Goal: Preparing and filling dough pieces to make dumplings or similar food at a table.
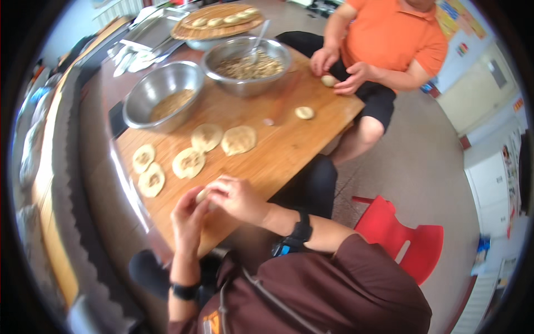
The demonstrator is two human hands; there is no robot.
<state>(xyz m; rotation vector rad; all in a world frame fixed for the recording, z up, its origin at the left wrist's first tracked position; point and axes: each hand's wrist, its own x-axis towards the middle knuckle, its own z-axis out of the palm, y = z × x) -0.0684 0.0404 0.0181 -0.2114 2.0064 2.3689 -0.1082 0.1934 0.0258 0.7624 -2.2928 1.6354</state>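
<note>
Near the front left corner of the wooden board [278, 161], my left hand [187, 216] and my right hand [240, 199] meet with fingers pinched round a small pale piece of dough [201, 195]. Most of the dough is hidden by my fingers. Just beyond them lie several flat dough rounds: a larger round [238, 140] with a light brown surface, and others such as this dough round [188, 163] with brown filling spread in the middle. A small dough bun [304, 113] sits alone farther right.
Two metal bowls stand at the back: the left bowl [129, 114] holds brown crumbly filling, the right bowl [245, 86] chopped filling and a spoon [261, 34]. Behind is a round woven tray [192, 32] with several buns. Across, a co-worker handles a dough ball [329, 81]. A red chair [406, 245] stands right.
</note>
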